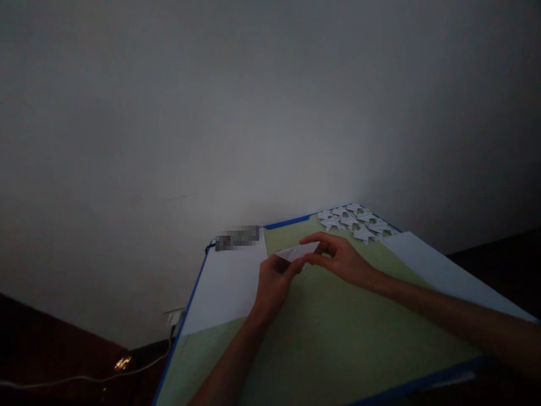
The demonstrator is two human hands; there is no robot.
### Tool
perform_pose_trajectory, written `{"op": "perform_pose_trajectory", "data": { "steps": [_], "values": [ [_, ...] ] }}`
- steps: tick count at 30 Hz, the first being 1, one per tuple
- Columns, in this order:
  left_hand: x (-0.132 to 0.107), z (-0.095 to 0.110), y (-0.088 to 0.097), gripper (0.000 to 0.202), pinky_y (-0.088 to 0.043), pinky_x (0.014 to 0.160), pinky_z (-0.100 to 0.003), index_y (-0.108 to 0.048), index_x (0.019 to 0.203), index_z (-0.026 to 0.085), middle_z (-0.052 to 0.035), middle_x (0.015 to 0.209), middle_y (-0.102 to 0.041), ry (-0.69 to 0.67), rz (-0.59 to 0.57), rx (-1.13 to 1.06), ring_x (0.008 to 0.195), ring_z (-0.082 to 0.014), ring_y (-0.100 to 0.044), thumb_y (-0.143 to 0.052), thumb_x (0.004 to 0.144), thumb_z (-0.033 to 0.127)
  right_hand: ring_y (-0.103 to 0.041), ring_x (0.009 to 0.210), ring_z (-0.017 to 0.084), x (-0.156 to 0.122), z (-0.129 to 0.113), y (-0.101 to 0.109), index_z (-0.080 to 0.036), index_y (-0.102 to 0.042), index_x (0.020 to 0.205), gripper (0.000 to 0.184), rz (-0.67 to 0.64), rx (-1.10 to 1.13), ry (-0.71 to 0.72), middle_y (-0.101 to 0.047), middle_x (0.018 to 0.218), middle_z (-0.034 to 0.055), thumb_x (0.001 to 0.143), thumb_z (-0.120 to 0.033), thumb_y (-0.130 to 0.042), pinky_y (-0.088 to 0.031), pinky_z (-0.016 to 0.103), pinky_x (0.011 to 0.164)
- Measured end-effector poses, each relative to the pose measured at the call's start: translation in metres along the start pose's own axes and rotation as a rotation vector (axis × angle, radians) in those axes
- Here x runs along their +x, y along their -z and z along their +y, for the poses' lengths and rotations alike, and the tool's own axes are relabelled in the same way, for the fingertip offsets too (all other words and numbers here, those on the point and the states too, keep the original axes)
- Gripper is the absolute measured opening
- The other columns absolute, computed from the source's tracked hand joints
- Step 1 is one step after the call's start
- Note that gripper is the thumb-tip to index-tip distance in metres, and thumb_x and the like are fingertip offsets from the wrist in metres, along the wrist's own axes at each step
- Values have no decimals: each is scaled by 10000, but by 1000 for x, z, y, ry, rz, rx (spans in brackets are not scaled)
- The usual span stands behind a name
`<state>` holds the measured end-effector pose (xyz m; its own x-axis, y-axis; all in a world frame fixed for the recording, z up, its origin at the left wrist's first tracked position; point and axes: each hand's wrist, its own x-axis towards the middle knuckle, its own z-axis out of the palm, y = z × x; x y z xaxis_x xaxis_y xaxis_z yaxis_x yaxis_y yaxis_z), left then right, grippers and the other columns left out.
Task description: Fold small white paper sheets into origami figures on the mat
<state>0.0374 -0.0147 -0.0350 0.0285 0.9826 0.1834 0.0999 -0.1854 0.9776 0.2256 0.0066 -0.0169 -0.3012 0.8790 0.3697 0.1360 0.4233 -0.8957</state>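
Observation:
Above the middle of the green tabletop (338, 327), a small piece of folded white paper (295, 251) is held up between both hands. It looks like a flat triangle with a long straight upper edge. My left hand (274, 282) grips its left and lower side, thumb in front. My right hand (333, 254) pinches its right end between thumb and fingers. Fingers cover parts of the paper at both ends. Beyond my right hand, several folded white paper shapes (363, 232) with pointed ends lie at the table's far right corner.
A white sheet (228, 287) lies on the left side of the table, with a blurred-out dark object (237, 238) at its far end. Another white sheet (448, 270) runs along the right edge. A wall (270, 113) stands behind. A white cable (84, 379) trails at lower left.

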Motion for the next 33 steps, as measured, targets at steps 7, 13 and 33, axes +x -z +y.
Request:
{"op": "perform_pose_trajectory", "data": {
  "steps": [7,13,33],
  "values": [
    [11,3,15,353,-467,666,-286,-721,805,119,-65,718,-710,-80,145,-93,682,-174,-628,-795,733,457,-604,687,144,31,1,-37,-157,-705,920,381,48,314,-108,-666,733,6,697,-448,-807,-469,281,671],
    [20,-8,24,435,-475,650,-300,-673,662,125,-75,652,-686,-52,257,-45,641,-187,-622,-818,660,536,-519,640,144,41,25,-73,-167,-631,677,417,207,301,-85,-578,633,-9,713,-563,-755,-397,275,631],
    [19,-15,22,300,-450,635,-275,-627,607,158,-29,615,-643,-39,220,-69,623,-159,-582,-820,639,386,-485,605,146,36,38,-76,-176,-641,734,442,230,381,-75,-551,629,-20,695,-595,-776,-363,282,590]
  ]
}}
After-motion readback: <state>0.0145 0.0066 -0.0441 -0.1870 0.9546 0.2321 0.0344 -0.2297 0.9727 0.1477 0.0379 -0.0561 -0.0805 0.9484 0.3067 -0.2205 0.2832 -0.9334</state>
